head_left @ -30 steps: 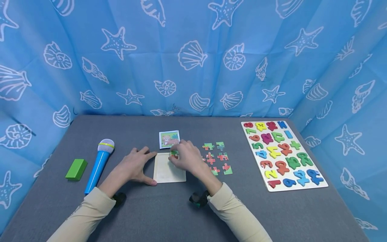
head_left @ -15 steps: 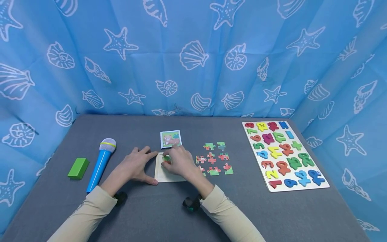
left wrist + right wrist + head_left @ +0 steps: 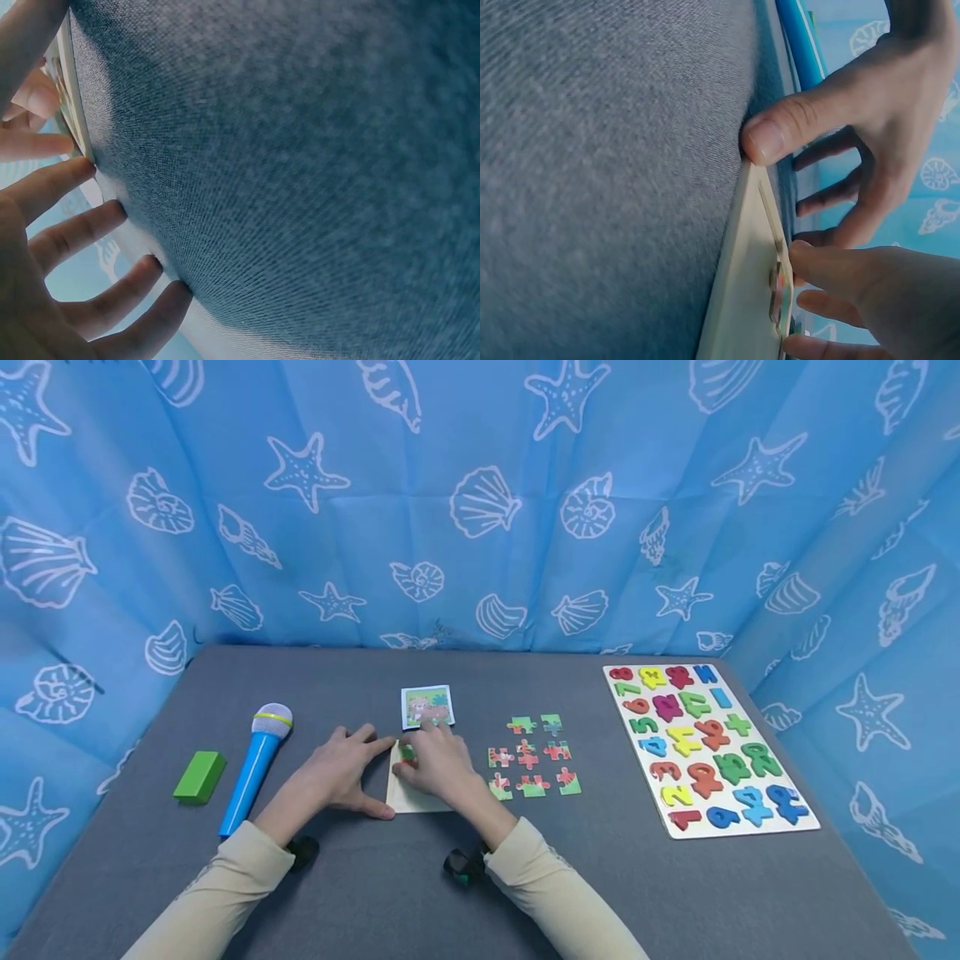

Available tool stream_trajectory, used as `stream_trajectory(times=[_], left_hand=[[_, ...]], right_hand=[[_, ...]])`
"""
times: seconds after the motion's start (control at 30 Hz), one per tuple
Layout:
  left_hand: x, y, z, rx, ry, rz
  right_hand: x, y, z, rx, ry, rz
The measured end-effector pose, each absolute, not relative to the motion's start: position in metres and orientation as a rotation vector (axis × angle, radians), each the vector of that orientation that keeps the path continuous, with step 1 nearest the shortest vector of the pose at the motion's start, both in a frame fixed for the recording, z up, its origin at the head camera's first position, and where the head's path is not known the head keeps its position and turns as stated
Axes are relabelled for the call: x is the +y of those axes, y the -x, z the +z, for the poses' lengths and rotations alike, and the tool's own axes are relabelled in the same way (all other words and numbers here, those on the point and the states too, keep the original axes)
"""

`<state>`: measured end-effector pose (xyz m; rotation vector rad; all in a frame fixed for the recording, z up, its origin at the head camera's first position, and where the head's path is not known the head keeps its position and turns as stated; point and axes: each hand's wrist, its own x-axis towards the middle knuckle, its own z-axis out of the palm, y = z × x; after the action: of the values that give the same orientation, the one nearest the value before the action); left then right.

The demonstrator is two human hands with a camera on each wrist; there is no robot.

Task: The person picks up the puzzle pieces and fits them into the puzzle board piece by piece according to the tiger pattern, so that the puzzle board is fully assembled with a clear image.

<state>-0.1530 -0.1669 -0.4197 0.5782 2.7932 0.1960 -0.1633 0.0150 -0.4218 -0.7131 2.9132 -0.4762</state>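
Note:
A shallow square wooden puzzle tray [image 3: 416, 800] lies on the table in the head view. Spread along its left edge, my left hand [image 3: 347, 770] has its thumb at the near corner and index fingertip at the far corner; its other fingertips rest on the table in the left wrist view. My right hand [image 3: 437, 762] is over the tray and covers much of it. Its thumb and fingers pinch a small green-and-red jigsaw piece [image 3: 407, 753] at the tray's far left corner. In the right wrist view that jigsaw piece [image 3: 778, 292] sits slightly tilted against the raised rim.
Right of the tray lie several loose jigsaw pieces [image 3: 528, 755] in rows. A picture card [image 3: 426, 705] lies behind it. A toy microphone [image 3: 255, 768] and green block [image 3: 199, 777] are at the left, a number-and-letter board [image 3: 697, 752] at the right. A blue curtain [image 3: 480, 552] hangs behind.
My right hand has moved left across the tray with the jigsaw piece, to the far left corner. The left hand keeps its place at the tray's left edge.

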Motion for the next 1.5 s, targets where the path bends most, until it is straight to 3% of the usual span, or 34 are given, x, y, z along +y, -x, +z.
stream_trajectory(times=[1.5], left_hand=[[-0.1648,0.1498,-0.4150,2.760,-0.567,0.205]], right_hand=[[0.0229,0.1685,-0.4239,2.930,0.710,-0.450]])
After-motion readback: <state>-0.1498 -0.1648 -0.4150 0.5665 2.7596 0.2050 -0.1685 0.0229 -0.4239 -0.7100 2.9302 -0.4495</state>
